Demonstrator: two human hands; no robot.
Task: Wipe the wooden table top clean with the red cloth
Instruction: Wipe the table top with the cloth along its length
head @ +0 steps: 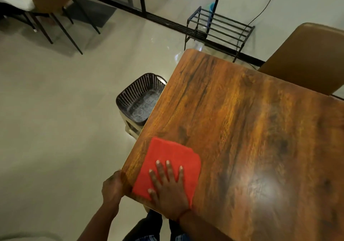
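The red cloth (168,158) lies folded flat on the near left corner of the wooden table top (247,129). My right hand (168,190) presses down on the cloth's near half with its fingers spread and palm flat. My left hand (112,186) grips the table's left edge close to that corner, its fingers hidden under the rim. The table surface is glossy, with a bright light reflection to the right of the cloth.
A dark perforated basket (138,99) stands on a small stool beside the table's left edge. A brown chair (305,56) is tucked in at the far side. A black metal rack (217,28) and another chair (50,1) stand on the tiled floor beyond.
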